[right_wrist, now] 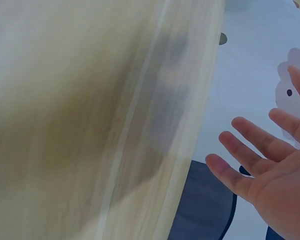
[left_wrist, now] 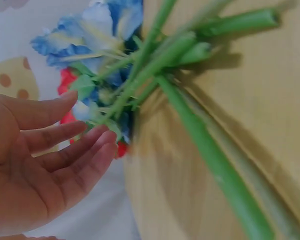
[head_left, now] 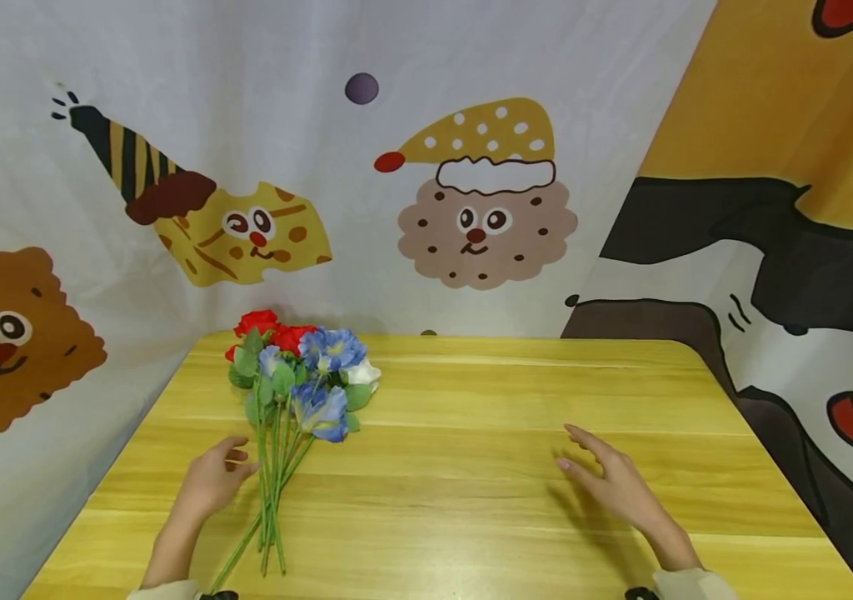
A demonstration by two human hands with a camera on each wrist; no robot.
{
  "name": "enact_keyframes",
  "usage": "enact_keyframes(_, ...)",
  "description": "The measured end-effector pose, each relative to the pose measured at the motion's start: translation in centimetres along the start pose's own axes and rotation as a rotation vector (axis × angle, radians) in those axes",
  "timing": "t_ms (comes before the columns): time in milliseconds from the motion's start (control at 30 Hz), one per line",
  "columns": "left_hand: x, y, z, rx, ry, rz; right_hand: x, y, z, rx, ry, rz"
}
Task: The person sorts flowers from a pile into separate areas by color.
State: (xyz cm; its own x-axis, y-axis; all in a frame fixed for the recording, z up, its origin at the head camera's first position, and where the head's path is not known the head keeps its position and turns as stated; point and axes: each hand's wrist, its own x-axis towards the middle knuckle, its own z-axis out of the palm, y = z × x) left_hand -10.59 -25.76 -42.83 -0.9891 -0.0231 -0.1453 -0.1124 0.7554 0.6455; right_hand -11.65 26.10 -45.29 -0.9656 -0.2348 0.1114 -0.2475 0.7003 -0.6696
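A bunch of artificial flowers lies at the left of the table, its red roses (head_left: 257,322), blue flowers (head_left: 321,410) and a white flower (head_left: 363,374) toward the back. Long green stems (head_left: 271,500) run toward the near edge, some crossing. My left hand (head_left: 212,479) is just left of the stems, fingers loosely bent and holding nothing. In the left wrist view, the stems (left_wrist: 210,165) show large beside that hand (left_wrist: 55,160). Over the right part of the table hovers my right hand (head_left: 614,483), fingers extended. The right wrist view shows that hand (right_wrist: 280,165) spread, with nothing in it.
The wooden table (head_left: 456,517) has a far edge close to a white cloth backdrop (head_left: 284,100) printed with cartoon snack figures. On the right the cloth (head_left: 786,200) turns orange, black and white. A shadow of the right hand falls on the wood.
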Motion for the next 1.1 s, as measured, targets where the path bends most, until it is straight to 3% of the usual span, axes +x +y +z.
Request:
enact_keyframes(167,0.2,-0.9,0.5,-0.044,-0.035,-0.043,0.1,-0.2,0.5,0.017,0.003,-0.027)
enact_keyframes(367,0.6,-1.9,1.2,-0.173,-0.068,-0.112,0.2,-0.6,1.2,0.027,-0.004,-0.054)
enact_keyframes(633,1.1,-2.1,1.8,-0.259,-0.068,-0.127,0.1,-1.0,1.6,0.036,0.004,-0.085)
enact_keyframes(933,0.9,-1.8,1.2,-0.467,-0.061,-0.174,0.2,-0.8,1.5,0.033,-0.005,-0.084)
enact_keyframes(1100,0.6,-1.4,0.5,-0.522,-0.06,-0.177,0.3,-0.9,1.4,0.042,-0.01,-0.061)
